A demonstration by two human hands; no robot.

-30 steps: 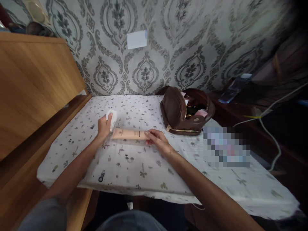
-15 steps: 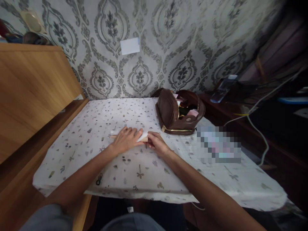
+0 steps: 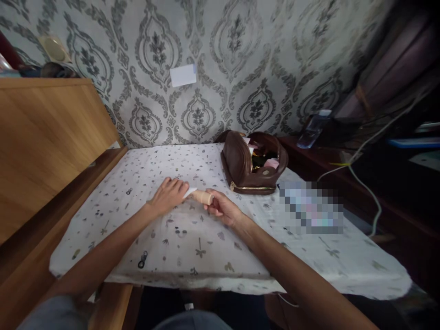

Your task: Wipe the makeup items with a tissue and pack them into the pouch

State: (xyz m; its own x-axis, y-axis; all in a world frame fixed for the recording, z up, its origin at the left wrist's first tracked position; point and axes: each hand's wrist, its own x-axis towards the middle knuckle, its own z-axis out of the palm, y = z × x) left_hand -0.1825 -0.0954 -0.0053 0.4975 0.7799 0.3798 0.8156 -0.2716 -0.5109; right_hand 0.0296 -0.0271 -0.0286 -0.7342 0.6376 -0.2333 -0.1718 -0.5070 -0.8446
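A small beige cylinder [image 3: 202, 197], which looks like a roll or tube, lies between my hands over the patterned white cloth [image 3: 185, 247]. My right hand [image 3: 223, 207] has its fingers closed around the cylinder's right end. A white piece [image 3: 190, 191] that looks like paper or tissue touches the cylinder's left end. My left hand [image 3: 169, 195] rests palm down at the white piece's left side, fingers bent and close together, covering part of it. What lies under the left palm is hidden.
An open brown bag [image 3: 245, 165] stands behind and right of my hands. A blurred-out flat item [image 3: 311, 206] lies to the right. A clear bottle [image 3: 313, 129] and white cable [image 3: 373, 197] are beyond. A wooden panel [image 3: 51, 146] borders the left side.
My left hand has shifted left, uncovering more of the beige cylinder. My right hand still has its right end. The whole view has tilted slightly.
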